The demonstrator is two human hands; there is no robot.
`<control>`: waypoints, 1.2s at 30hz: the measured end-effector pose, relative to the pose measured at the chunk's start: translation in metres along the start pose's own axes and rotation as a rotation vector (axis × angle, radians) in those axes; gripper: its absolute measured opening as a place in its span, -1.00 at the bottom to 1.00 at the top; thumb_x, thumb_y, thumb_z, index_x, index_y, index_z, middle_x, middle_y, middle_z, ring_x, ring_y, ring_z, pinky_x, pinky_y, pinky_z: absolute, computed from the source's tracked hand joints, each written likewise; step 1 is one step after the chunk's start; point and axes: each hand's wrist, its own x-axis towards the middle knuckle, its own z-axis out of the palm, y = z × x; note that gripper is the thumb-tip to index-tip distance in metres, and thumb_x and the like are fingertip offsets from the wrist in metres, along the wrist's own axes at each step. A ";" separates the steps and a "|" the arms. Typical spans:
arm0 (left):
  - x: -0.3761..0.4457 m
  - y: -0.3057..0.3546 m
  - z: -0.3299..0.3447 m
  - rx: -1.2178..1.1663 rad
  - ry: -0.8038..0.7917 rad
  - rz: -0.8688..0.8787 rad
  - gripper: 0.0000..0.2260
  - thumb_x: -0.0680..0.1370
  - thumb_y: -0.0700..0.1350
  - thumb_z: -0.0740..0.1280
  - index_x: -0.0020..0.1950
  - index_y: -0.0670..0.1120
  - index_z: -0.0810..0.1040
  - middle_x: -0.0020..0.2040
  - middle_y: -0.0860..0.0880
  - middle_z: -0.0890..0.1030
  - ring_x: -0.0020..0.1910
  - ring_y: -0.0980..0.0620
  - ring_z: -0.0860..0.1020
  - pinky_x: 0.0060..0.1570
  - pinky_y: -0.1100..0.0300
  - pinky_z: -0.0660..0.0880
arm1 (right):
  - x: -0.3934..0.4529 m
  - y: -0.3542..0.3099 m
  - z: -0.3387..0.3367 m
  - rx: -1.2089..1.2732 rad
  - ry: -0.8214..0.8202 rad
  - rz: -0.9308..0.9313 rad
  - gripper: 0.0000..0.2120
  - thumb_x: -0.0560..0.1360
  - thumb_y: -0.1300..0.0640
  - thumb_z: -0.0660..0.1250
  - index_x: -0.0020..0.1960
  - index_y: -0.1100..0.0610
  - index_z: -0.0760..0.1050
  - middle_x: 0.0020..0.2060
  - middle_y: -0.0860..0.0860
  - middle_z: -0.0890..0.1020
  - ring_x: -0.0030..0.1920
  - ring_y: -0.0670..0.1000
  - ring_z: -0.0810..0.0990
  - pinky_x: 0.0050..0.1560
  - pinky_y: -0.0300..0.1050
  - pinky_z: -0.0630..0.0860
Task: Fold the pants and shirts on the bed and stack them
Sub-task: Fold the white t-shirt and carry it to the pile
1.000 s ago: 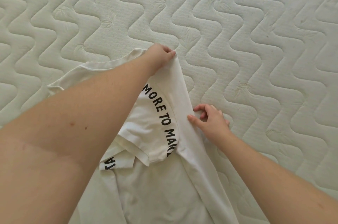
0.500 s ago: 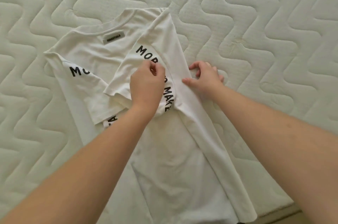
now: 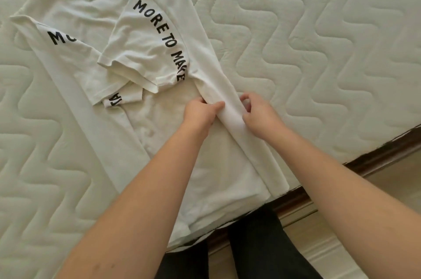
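Pinching the folded side panel [image 3: 230, 110] of a white T-shirt [image 3: 75, 16], left hand [image 3: 199, 112] and right hand [image 3: 257, 114] could drag it crooked, and its hem may slide off the mattress [image 3: 319, 50] edge

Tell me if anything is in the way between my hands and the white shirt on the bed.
Nothing visible is. The left hand and right hand both already pinch the folded side strip of the white shirt, which lies on the bare mattress.
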 end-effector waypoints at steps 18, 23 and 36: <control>-0.047 -0.063 -0.001 -0.010 0.018 0.083 -0.87 0.62 0.00 0.26 0.00 0.01 0.56 -0.14 0.05 0.61 -0.22 0.06 0.54 -0.32 0.24 0.48 | -0.081 0.086 0.029 0.201 -0.023 0.162 -0.62 0.57 -0.09 0.31 0.31 0.07 0.47 0.07 -0.04 0.57 0.09 -0.02 0.53 0.05 -0.13 0.43; -0.058 -0.095 -0.010 -0.071 -0.241 0.066 -0.76 0.55 -0.01 0.41 0.18 -0.04 0.55 0.08 0.00 0.68 0.06 0.07 0.64 0.08 0.18 0.56 | -0.085 0.080 0.044 0.151 0.004 0.126 -0.70 0.50 -0.08 0.41 0.11 0.09 0.56 0.00 -0.02 0.61 0.01 0.00 0.57 -0.04 -0.11 0.48; -0.074 -0.123 -0.009 -0.016 -0.070 0.115 -0.81 0.59 -0.01 0.35 0.13 -0.06 0.50 0.02 -0.05 0.67 -0.03 0.01 0.66 -0.09 -0.01 0.64 | -0.088 0.082 0.055 0.132 0.018 0.160 -0.85 0.56 -0.04 0.34 0.05 0.02 0.47 -0.20 -0.08 0.56 -0.20 -0.10 0.52 -0.30 -0.20 0.35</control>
